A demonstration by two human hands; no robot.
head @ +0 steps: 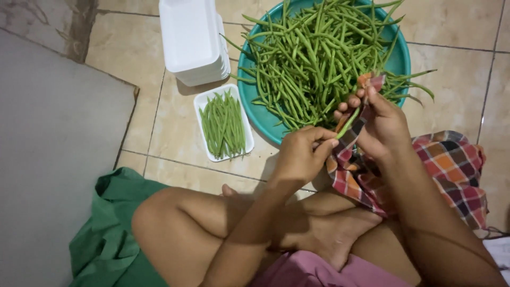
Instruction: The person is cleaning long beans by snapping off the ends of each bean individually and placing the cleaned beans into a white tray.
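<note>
A person seated cross-legged on a tiled floor (457, 32) works a single green bean (348, 123) between both hands. The left hand (303, 154) pinches the bean's lower end between thumb and forefinger, while the right hand (380, 125), just beside it, has its fingers curled around a checked cloth (451, 170) that wraps the bean's upper part and trails down over the right forearm and knee. Directly beyond the hands sits a teal basin (260, 114) heaped with loose green beans (313, 58). Beyond and to the left of the left hand lies a white foam tray (204, 101) holding a neat row of beans, with a stack of empty foam trays (191, 40) farther out. A green cloth (111, 234) lies beside the left knee.
</note>
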